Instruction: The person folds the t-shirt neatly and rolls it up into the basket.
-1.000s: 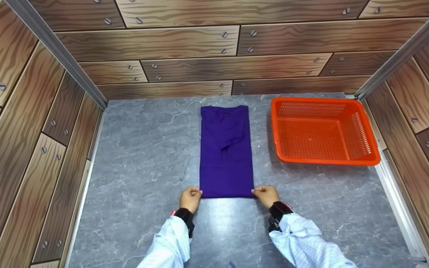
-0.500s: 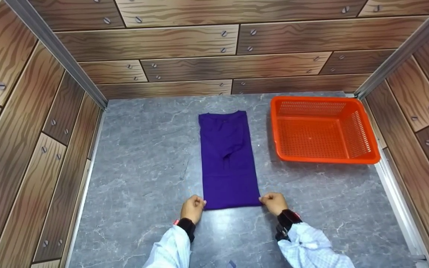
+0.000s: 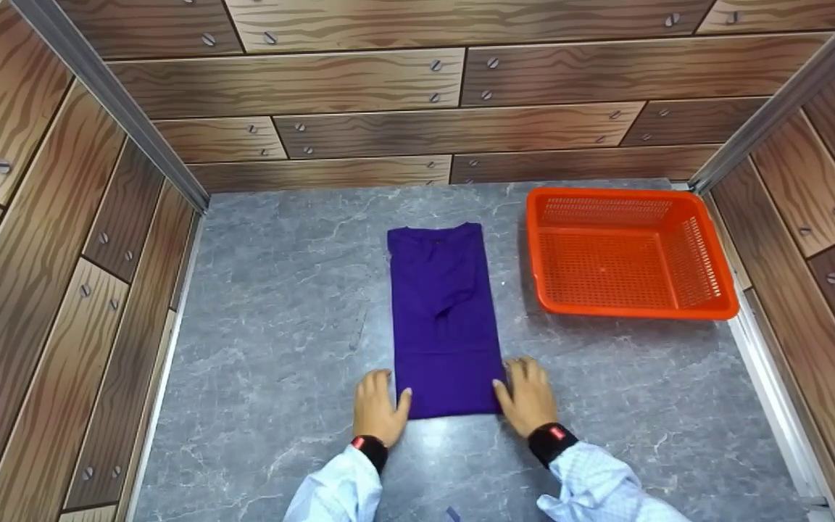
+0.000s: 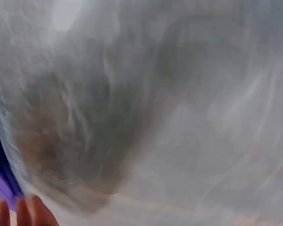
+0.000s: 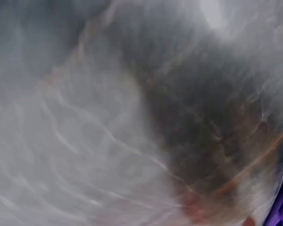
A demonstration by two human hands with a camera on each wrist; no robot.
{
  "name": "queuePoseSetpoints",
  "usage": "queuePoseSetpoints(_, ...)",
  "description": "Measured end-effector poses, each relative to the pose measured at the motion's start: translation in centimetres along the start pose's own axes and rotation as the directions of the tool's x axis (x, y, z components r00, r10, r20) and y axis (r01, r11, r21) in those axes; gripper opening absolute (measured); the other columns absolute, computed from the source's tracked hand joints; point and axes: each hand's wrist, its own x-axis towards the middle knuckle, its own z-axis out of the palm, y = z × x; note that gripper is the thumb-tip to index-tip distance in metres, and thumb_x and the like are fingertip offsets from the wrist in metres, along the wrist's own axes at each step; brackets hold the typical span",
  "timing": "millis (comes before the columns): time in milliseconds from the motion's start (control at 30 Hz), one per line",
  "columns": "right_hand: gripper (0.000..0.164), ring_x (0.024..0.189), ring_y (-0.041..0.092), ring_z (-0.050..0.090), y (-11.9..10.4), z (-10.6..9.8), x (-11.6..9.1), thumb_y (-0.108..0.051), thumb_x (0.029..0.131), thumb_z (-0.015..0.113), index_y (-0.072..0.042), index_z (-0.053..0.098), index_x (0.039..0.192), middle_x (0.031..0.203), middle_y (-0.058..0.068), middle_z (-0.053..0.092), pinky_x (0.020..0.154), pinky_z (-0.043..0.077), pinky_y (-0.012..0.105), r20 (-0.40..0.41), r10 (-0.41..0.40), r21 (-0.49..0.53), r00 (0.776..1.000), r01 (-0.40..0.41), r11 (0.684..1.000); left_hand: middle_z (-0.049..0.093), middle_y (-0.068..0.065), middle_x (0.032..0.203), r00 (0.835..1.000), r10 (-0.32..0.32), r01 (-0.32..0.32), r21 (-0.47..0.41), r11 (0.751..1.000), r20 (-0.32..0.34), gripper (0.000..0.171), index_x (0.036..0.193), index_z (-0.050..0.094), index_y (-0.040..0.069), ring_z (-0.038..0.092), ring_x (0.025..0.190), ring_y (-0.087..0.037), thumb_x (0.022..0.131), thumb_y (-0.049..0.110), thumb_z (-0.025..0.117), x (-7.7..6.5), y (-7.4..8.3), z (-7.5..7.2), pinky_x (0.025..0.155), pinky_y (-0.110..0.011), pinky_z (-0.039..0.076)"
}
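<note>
A purple shirt, folded into a long narrow rectangle with its neckline at the far end, lies flat on the grey marbled surface. My left hand is at its near left corner, fingers extended and thumb at the cloth's edge. At the near right corner, my right hand has its fingers spread forward and its thumb over the border of the fabric. In the left wrist view, fingertips show beside a strip of purple cloth. The right wrist view is mostly blurred surface, with the shirt at the right edge.
An orange-red perforated plastic basket stands at the back right, with nothing in it. Wood-patterned walls enclose the back and both sides. A small dark scrap lies on the surface at the front.
The shirt has slid toward me, both hands pulling its near corners. Since then both hands have let go of their pinch and straightened their fingers beside the corners. The basket has stayed put.
</note>
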Motion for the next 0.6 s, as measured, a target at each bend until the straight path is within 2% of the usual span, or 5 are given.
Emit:
queuePoseSetpoints(67,0.056,0.125,0.041,0.037,-0.2,0.7,0.1,-0.034,0.087,0.059,-0.010,0.044,0.136,0.137,0.020,0.041,0.097,0.035,0.056,0.032,-0.084,-0.059,0.996,0.086,0.995,0.047,-0.016,0.130,0.995,0.094,-0.095,0.057,0.994,0.017,0.055,0.127,0.047,0.003,0.040,0.123,-0.037,0.084,0.036,0.059,0.0,0.2,0.6,0.104,-0.045,0.031)
queuePoseSetpoints(133,0.062,0.134,0.041,0.026,-0.4,1.4,-0.1,-0.037,0.089,0.054,-0.015,0.033,0.143,0.147,0.016,0.030,0.102,0.028,0.058,0.081,-0.135,-0.099,0.987,0.143,0.985,0.035,-0.016,0.143,0.985,0.157,-0.163,0.106,0.981,0.064,0.063,0.137,0.039,0.003,0.029,0.132,-0.040,0.087,0.038,0.055,-0.2,0.4,1.2,0.108,-0.049,0.024)
queuePoseSetpoints(267,0.065,0.137,0.040,0.018,-0.4,2.9,-0.7,-0.043,0.091,0.049,-0.015,0.027,0.145,0.152,0.011,0.020,0.107,0.019,0.057,0.125,-0.195,-0.141,0.973,0.212,0.967,0.026,-0.014,0.149,0.971,0.214,-0.231,0.182,0.956,0.107,0.069,0.142,0.032,0.004,0.022,0.134,-0.043,0.088,0.043,0.051,-0.7,0.2,2.4,0.106,-0.052,0.026)
queuePoseSetpoints(467,0.065,0.138,0.038,0.015,-0.2,3.9,-1.4,-0.044,0.090,0.049,-0.014,0.028,0.145,0.152,0.010,0.019,0.107,0.014,0.059,0.131,-0.168,-0.130,0.977,0.185,0.974,0.025,-0.013,0.150,0.974,0.187,-0.214,0.252,0.944,0.128,0.072,0.142,0.031,0.005,0.021,0.135,-0.042,0.086,0.045,0.053,-1.1,-0.3,3.3,0.105,-0.052,0.025)
queuePoseSetpoints(600,0.066,0.136,0.042,0.020,-1.1,3.3,-1.2,-0.031,0.088,0.058,-0.009,0.031,0.143,0.150,0.016,0.022,0.105,0.019,0.060,0.107,-0.113,-0.008,0.988,0.115,0.993,0.028,-0.017,0.147,0.986,0.135,-0.153,0.200,0.968,0.098,0.070,0.139,0.035,0.001,0.026,0.133,-0.042,0.084,0.035,0.059,-1.1,0.5,2.9,0.105,-0.051,0.027)
